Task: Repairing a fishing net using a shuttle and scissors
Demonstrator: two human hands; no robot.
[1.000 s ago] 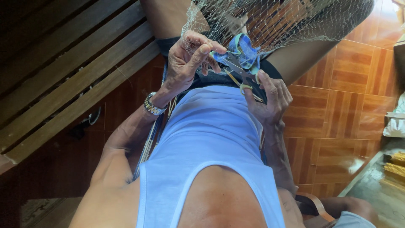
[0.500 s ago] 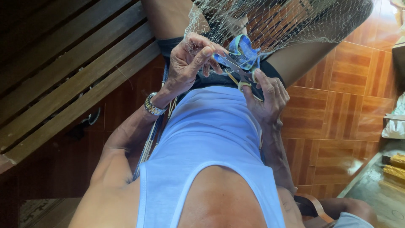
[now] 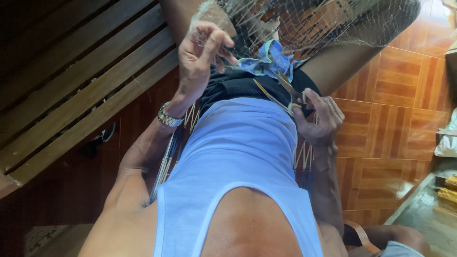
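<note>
1. Right at the middle of my view, one pair of scissors (image 3: 278, 93) lies over the lap, its blades slightly parted and pointing up toward one scrap of blue patterned cloth (image 3: 269, 59).
2. I count two hands. The right hand (image 3: 321, 119) has its fingers through the scissor handles, a closed grip around them; the handles themselves are mostly hidden under those fingers.
3. The left hand (image 3: 202, 52) is raised above the lap, thumb and fingers pinched narrow on the mesh of one fishing net (image 3: 309, 24) close to the cloth. I cannot tell whether it pinches the net alone or the cloth edge too.
4. The net drapes over both legs and runs out of frame at the top, so its extent is cut off.
5. One metal wristwatch (image 3: 169, 116) sits on the left wrist.
6. The person wears one pale blue sleeveless shirt (image 3: 238, 166) and dark shorts (image 3: 238, 85), which lie under the scissors.
7. To the left a slatted wooden bench (image 3: 81, 90) runs diagonally; the tiled floor (image 3: 395, 100) shows at right.
8. At the far right edge some yellowish objects are cut off and too blurred for me to identify.
</note>
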